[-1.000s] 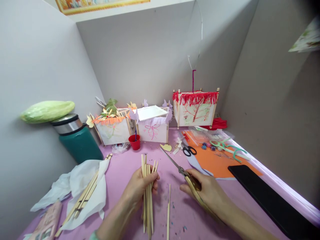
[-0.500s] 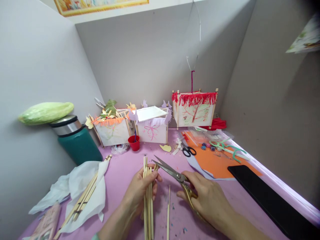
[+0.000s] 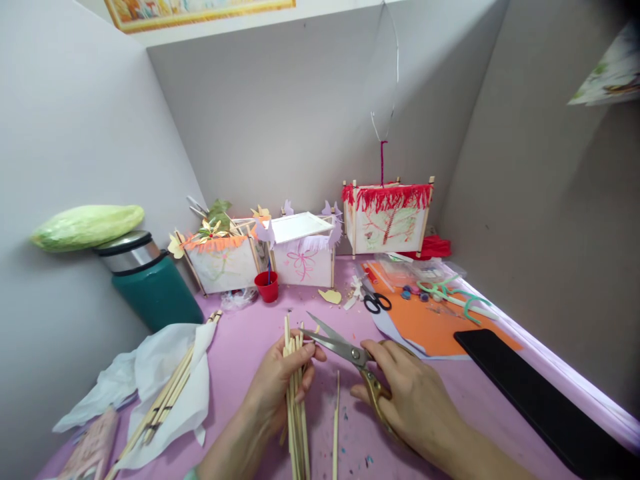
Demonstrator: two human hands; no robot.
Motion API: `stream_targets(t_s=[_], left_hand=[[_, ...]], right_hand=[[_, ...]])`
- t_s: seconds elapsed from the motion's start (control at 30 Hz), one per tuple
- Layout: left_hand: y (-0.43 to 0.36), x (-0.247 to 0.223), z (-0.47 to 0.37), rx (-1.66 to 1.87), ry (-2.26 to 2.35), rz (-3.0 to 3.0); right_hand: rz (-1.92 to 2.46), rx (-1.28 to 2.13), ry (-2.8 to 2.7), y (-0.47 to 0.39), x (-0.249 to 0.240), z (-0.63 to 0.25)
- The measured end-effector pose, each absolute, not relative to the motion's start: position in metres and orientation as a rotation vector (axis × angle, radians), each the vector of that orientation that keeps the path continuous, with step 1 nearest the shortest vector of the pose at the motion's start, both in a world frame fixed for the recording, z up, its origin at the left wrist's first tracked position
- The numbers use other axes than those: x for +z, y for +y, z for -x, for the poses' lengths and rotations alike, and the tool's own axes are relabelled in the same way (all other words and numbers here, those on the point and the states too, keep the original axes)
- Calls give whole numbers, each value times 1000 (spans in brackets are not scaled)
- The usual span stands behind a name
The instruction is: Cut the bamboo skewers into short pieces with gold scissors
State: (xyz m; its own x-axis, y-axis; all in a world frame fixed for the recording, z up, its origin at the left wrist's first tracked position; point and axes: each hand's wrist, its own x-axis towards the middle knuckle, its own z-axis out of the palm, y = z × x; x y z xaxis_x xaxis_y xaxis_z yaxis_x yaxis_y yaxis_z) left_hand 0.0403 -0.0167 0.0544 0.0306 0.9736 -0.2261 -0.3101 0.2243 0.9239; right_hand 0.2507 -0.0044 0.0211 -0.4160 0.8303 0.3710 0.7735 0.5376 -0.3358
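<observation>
My left hand (image 3: 287, 373) is wrapped round a bundle of thin wooden sticks (image 3: 299, 433) that stands roughly upright, its upper ends poking out above my fingers. In my right hand (image 3: 405, 393) are large scissors (image 3: 356, 355) with gold-coloured handles, their blades parted and pointing left. The lower blade reaches close to my left thumb and the stick tops; whether it touches a stick I cannot tell. One loose stick (image 3: 335, 427) lies on the purple table (image 3: 240, 353) between my hands.
Decorated paper lanterns, one with red fringe (image 3: 390, 223), stand at the back. A red cup (image 3: 267, 287), black-handled scissors (image 3: 376, 303), orange sheet (image 3: 425, 327) and black phone-like slab (image 3: 530, 393) lie around. Left are a green bottle (image 3: 157, 293) and sticks on white tissue (image 3: 193, 400).
The scissors have opened wider and shifted slightly left, bringing the lower blade nearer the stick tops. The bundle in my left hand has shifted a little, and some stick tops sit differently.
</observation>
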Motion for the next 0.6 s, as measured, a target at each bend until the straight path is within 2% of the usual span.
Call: stream_targets(t_s=[0.6], left_hand=[[-20, 55, -46, 1155, 992, -614]], right_hand=[[1297, 173, -2253, -6, 20, -248]])
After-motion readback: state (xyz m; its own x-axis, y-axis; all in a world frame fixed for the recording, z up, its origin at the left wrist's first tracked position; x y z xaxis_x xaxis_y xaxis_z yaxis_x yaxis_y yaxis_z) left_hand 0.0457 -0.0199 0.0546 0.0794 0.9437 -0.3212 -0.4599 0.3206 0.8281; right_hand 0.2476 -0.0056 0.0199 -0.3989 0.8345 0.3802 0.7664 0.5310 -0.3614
